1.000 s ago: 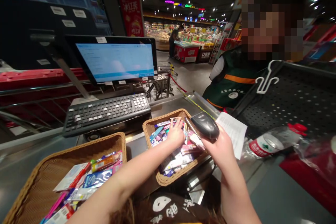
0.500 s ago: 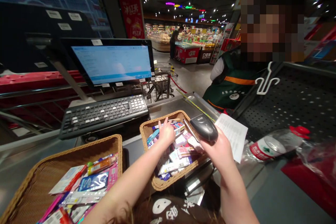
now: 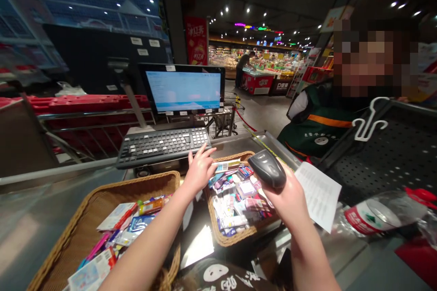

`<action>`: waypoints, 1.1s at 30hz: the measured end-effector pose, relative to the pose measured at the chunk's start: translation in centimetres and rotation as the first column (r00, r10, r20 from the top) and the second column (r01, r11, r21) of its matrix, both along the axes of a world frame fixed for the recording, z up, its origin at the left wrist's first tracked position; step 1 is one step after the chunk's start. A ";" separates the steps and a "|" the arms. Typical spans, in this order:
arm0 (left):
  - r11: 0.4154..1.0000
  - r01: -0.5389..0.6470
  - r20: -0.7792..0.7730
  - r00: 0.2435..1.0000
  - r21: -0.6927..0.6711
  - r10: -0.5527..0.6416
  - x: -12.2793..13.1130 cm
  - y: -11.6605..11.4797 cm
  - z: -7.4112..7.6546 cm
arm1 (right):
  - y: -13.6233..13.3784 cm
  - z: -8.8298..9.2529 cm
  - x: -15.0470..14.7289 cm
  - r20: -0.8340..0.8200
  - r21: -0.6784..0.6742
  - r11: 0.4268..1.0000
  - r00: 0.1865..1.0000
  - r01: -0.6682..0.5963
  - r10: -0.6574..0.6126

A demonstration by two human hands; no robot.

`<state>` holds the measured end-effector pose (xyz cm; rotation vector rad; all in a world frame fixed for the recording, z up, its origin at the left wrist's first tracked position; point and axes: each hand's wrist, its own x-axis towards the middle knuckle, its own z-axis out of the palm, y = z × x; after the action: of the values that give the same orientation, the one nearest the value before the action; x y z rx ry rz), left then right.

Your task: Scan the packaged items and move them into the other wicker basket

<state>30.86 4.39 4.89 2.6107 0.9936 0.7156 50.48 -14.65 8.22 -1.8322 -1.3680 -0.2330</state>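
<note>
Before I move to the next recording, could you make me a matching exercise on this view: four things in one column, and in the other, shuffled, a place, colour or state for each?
Column one
1. Scanner
2. Left hand
3. Bottle
4. Sheet of paper

Column two
A. Has a red cap
B. White, with faint printed lines
C. In the grip of the right hand
D. By the right end of the keyboard

Right pairs: 1-C, 2-D, 3-A, 4-B

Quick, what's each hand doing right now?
Left hand: spread near the keyboard; whether it grips the small box can't be told.
Right hand: closed, holding the black scanner.
</note>
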 end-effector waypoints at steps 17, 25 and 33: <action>0.980 -0.192 0.132 0.974 0.049 0.184 -13.5 0.6 7.0 | 5.4 3.5 -11.3 0.165 0.023 0.935 0.924 -0.354 0.345; 0.970 -0.236 0.165 0.961 0.065 0.223 -17.8 0.9 7.3 | 6.1 3.8 -15.7 0.089 -0.084 0.887 0.883 -0.454 0.460; 0.970 -0.236 0.172 0.959 0.052 0.224 -20.7 1.0 6.9 | 6.5 3.3 -18.3 0.079 -0.122 0.871 0.871 -0.475 0.486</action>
<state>10.18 5.34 11.78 2.4690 1.2536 1.0234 32.14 -8.11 11.55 -1.5070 -1.8931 0.0006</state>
